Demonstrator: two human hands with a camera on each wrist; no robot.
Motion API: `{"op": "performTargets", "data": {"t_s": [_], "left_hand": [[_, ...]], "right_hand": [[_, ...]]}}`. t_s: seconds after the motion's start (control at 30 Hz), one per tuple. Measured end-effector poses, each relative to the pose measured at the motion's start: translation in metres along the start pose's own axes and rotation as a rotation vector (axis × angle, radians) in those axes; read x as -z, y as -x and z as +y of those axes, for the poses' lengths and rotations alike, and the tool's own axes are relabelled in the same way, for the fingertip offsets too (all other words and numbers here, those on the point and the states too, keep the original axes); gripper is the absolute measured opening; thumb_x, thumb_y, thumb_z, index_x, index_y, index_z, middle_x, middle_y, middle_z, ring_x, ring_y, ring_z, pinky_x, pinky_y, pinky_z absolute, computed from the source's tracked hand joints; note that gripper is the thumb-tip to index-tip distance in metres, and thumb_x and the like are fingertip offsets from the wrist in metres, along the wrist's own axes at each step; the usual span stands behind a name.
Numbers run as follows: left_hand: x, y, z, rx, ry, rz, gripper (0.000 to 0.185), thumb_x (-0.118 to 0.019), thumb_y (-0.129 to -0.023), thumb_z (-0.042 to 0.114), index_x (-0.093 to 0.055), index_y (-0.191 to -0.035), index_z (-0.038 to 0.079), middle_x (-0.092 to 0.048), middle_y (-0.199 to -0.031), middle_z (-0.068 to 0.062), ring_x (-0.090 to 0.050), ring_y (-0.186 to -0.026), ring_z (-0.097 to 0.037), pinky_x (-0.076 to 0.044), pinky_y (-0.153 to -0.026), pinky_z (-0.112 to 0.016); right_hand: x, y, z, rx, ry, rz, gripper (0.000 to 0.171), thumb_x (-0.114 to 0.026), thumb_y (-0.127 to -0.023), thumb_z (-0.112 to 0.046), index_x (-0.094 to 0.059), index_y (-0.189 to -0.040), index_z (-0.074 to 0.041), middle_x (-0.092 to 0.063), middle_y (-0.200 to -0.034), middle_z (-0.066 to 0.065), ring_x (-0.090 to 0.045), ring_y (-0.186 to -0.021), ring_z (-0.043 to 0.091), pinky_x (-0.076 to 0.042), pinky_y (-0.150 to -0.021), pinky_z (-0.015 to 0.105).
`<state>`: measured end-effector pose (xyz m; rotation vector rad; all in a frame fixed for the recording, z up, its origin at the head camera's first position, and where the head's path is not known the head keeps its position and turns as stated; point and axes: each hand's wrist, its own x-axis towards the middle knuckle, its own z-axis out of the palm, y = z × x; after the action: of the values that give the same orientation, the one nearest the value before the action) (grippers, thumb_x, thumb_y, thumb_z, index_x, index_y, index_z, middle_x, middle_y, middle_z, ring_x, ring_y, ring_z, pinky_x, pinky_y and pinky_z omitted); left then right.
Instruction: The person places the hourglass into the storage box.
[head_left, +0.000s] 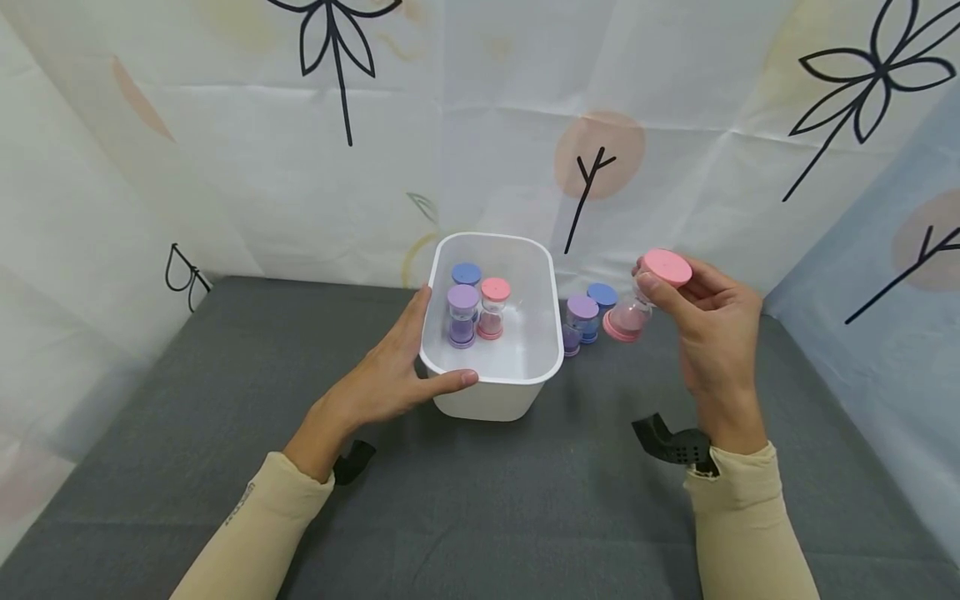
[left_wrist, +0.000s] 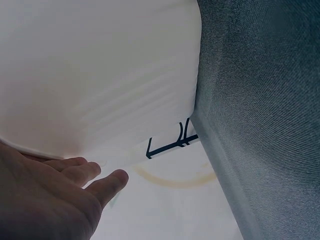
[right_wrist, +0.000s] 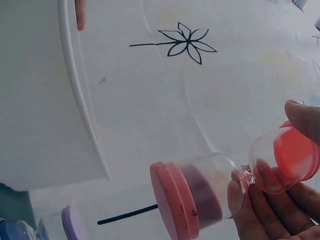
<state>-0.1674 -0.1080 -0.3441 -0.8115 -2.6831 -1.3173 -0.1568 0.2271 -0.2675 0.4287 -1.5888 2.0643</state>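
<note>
My right hand (head_left: 693,304) holds a pink sand timer (head_left: 647,295) tilted in the air, just right of a white tub (head_left: 517,377). In the right wrist view my fingers (right_wrist: 265,200) pinch the pink sand timer (right_wrist: 220,192) at its upper bulb. My left hand (head_left: 397,371) rests flat against the tub's left wall, thumb along the front rim; the left wrist view shows the left hand (left_wrist: 60,192) against the tub's white wall (left_wrist: 95,70). Inside the tub stand a purple timer (head_left: 462,315), a pink timer (head_left: 492,307) and a blue-capped timer (head_left: 466,274).
A purple timer (head_left: 581,318) and a blue timer (head_left: 601,297) stand on the grey cloth (head_left: 480,500) between the tub and my right hand. A floral-print curtain (head_left: 480,125) walls the back and both sides.
</note>
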Motion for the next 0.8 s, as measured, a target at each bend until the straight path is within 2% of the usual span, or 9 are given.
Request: {"op": "performTargets", "data": {"t_s": [0.1,0.27,0.43,0.63,0.8], "left_hand": [[0.0,0.0,0.0,0.006,-0.005,-0.006,0.121,-0.075,-0.083,0.063,0.008,-0.163,0.026,-0.003,-0.169,0.004,-0.016,-0.152,-0.021,-0.025,-0.116,-0.059],[0.0,0.0,0.001,0.015,-0.005,-0.009,0.122,-0.075,-0.083,0.064,0.008,-0.163,0.026,-0.003,-0.169,0.004,-0.017,-0.152,-0.02,-0.025,-0.116,-0.058],[0.0,0.0,0.002,0.022,0.0,-0.007,0.121,-0.074,-0.083,0.065,0.007,-0.164,0.027,-0.005,-0.168,0.008,-0.02,-0.151,-0.019,-0.027,-0.116,-0.056],[0.0,-0.001,0.001,0.009,0.003,0.0,0.118,-0.074,-0.083,0.064,0.006,-0.163,0.032,-0.008,-0.167,0.011,-0.023,-0.149,-0.017,-0.028,-0.115,-0.056],[0.0,-0.001,0.001,-0.02,0.017,0.003,0.115,-0.076,-0.083,0.062,0.005,-0.162,0.037,-0.012,-0.165,0.013,-0.026,-0.146,-0.013,-0.03,-0.115,-0.054]], "right_hand": [[-0.007,0.003,-0.004,-0.004,-0.036,-0.052,0.032,-0.072,-0.083,0.018,-0.065,-0.114,0.021,-0.075,-0.096,0.019,-0.072,-0.09,0.027,-0.056,-0.086,0.03],[-0.021,0.012,-0.008,-0.022,-0.024,-0.139,0.03,-0.069,-0.083,0.021,-0.067,-0.113,0.019,-0.075,-0.097,0.018,-0.072,-0.089,0.024,-0.056,-0.085,0.03],[-0.035,0.018,-0.006,-0.045,0.0,-0.188,0.034,-0.07,-0.08,0.024,-0.069,-0.112,0.016,-0.074,-0.098,0.019,-0.071,-0.088,0.023,-0.057,-0.083,0.03],[-0.048,0.022,0.002,-0.098,0.13,-0.245,0.039,-0.074,-0.079,0.019,-0.069,-0.117,0.012,-0.072,-0.102,0.017,-0.07,-0.089,0.023,-0.057,-0.081,0.03],[-0.064,0.015,0.008,-0.154,0.204,-0.352,0.041,-0.08,-0.081,0.009,-0.069,-0.12,0.007,-0.072,-0.105,0.012,-0.07,-0.092,0.024,-0.057,-0.084,0.031]]}}
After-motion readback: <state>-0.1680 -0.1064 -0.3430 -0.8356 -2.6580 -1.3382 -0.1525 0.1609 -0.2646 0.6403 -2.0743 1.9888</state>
